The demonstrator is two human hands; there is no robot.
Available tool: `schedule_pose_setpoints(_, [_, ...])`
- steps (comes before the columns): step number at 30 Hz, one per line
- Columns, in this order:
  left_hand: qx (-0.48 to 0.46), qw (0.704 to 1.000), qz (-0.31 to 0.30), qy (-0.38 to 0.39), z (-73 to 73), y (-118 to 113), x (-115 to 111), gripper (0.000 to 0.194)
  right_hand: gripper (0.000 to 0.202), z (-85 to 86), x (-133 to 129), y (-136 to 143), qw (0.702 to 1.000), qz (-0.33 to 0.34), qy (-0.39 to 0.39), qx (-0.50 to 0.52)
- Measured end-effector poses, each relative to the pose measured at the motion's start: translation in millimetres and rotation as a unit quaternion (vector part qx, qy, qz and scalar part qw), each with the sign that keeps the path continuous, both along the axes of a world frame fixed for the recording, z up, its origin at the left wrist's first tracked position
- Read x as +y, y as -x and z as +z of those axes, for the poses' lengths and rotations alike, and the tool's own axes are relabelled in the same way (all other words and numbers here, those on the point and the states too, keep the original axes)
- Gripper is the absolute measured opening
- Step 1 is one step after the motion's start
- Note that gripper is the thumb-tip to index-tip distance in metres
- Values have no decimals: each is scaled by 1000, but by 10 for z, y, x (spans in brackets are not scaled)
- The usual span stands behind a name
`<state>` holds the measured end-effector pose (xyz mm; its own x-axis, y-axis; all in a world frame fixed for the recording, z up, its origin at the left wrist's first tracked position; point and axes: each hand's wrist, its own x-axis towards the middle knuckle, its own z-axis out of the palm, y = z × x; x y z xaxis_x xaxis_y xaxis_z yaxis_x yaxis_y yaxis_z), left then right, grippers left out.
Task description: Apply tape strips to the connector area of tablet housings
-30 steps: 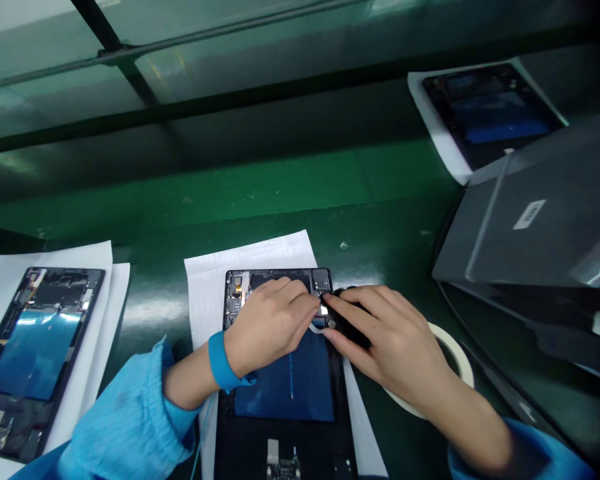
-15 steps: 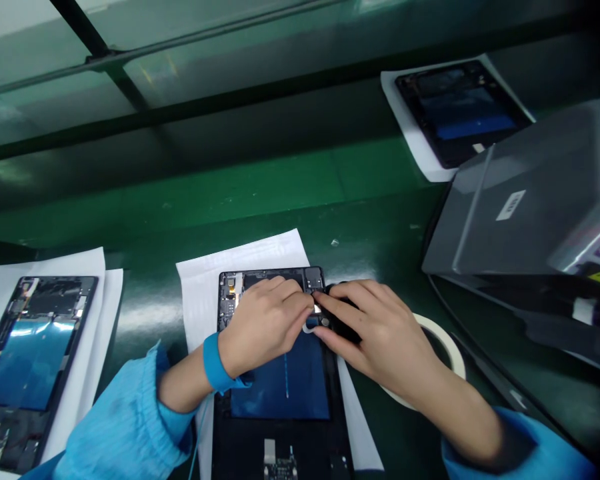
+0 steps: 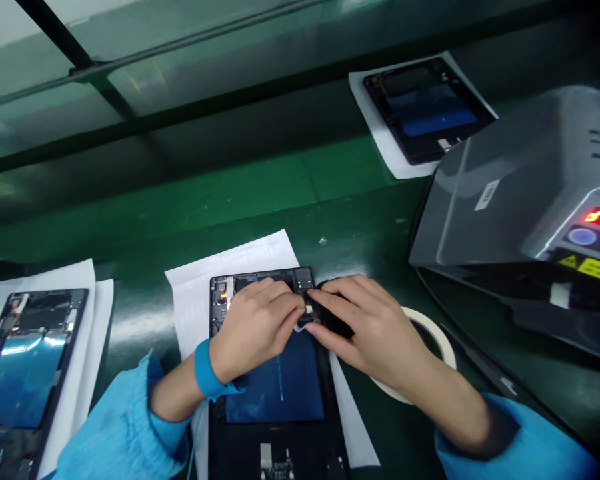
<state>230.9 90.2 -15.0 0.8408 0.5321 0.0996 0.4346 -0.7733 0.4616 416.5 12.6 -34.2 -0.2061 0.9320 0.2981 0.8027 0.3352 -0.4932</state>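
Note:
An opened tablet (image 3: 275, 433) with a blue inner panel lies on white paper (image 3: 195, 287) in front of me. My left hand (image 3: 260, 323), with a blue band (image 3: 207, 373) at its wrist, is over the tablet's upper part, thumb and index finger pinched at the upper right; what they hold is too small to name. My right hand (image 3: 375, 333) reaches in from the right, its index fingertip on the tablet's upper right corner area and its thumb just below, fingers apart. A small white curved strip (image 3: 300, 327) shows between the two hands.
Another opened tablet (image 3: 25, 373) lies on paper at the left, and a third (image 3: 425, 110) at the back right. A grey machine (image 3: 510, 193) with a lit red display stands at the right. A cream ring (image 3: 443, 343) lies partly under my right forearm.
The view has shifted, so the machine and the far tablet appear further left and the machine's red display now shows. Both hands keep nearly the same position over the tablet.

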Motion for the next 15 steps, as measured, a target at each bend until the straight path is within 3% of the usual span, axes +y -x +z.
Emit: schedule_pose_setpoints(15, [-3,1000,15,-8,-17,-18,-42,19,32,-9,12,10,1000,2,-3,12])
